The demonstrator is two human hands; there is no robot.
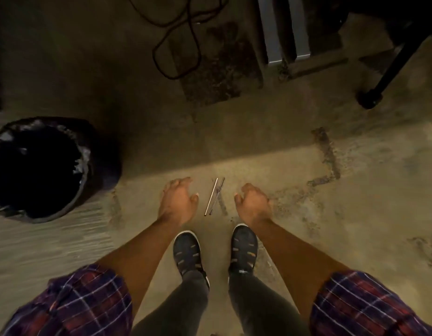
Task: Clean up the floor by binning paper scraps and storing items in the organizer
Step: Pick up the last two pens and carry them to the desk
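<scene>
Two thin sticks, perhaps pencils or pens, lie side by side on the worn concrete floor just ahead of my shoes. My left hand hangs to their left and my right hand to their right, both above the floor with fingers loosely curled and holding nothing. A round bin lined with a black bag stands at the left, its inside too dark to see. No paper scraps or organizer show in this view.
A black cable loops on the floor at the far middle. A grey metal frame and a black stand leg occupy the far right. My two dark shoes stand at the bottom centre.
</scene>
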